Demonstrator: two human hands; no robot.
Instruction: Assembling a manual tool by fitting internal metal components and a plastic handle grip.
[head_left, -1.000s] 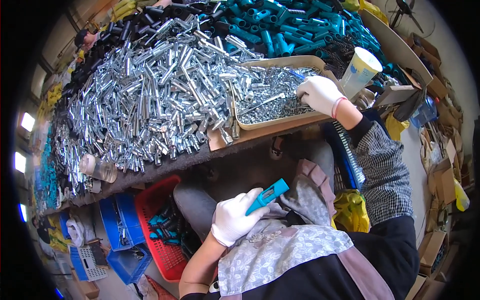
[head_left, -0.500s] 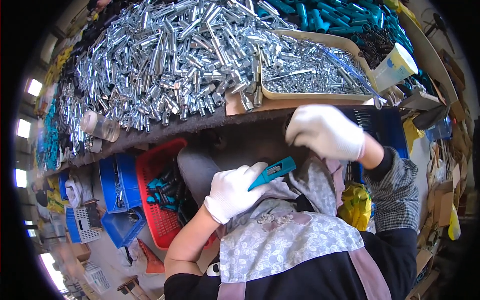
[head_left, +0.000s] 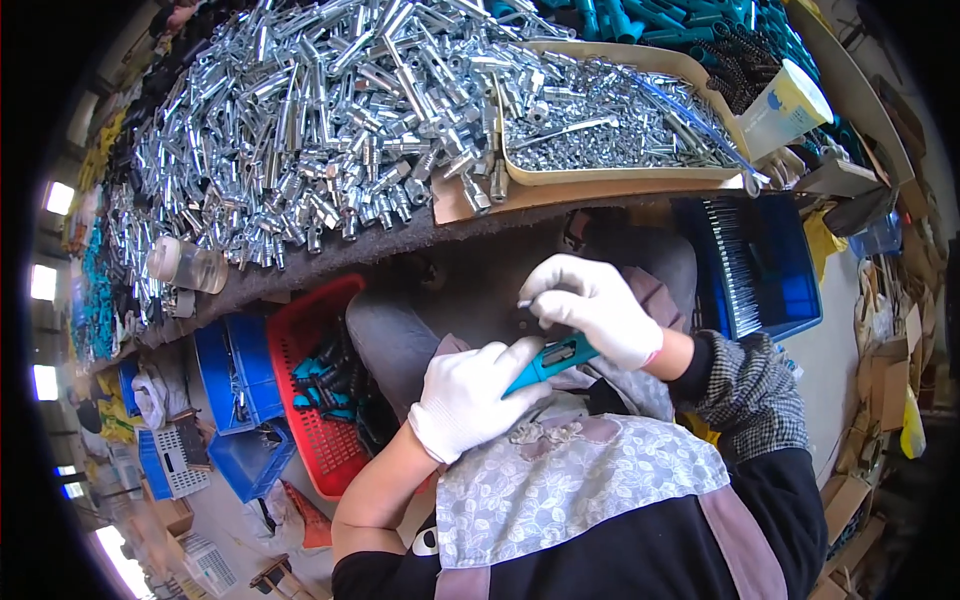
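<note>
My left hand (head_left: 468, 395), in a white glove, is closed around a teal plastic handle (head_left: 533, 373) held over my lap. A long opening in the handle's side shows metal inside. Just above it, my right hand (head_left: 600, 315), also gloved, pinches a tiny dark-grey piece (head_left: 525, 303) between thumb and forefinger; its kind is too small to make out. The right hand's lower edge overlaps the handle's far end, so whether they touch cannot be told.
Ahead, the bench carries a heap of metal fittings (head_left: 300, 140), a shallow tray (head_left: 620, 177) of small metal parts, a paper cup (head_left: 785, 108) and a clear jar (head_left: 190, 266). A red basket (head_left: 310, 440) stands left; a blue bin (head_left: 795, 300) with metal rods stands right.
My right hand has come down and left from the bench edge to the teal handle, and a tiny piece now shows between its fingertips. The left hand keeps its hold.
</note>
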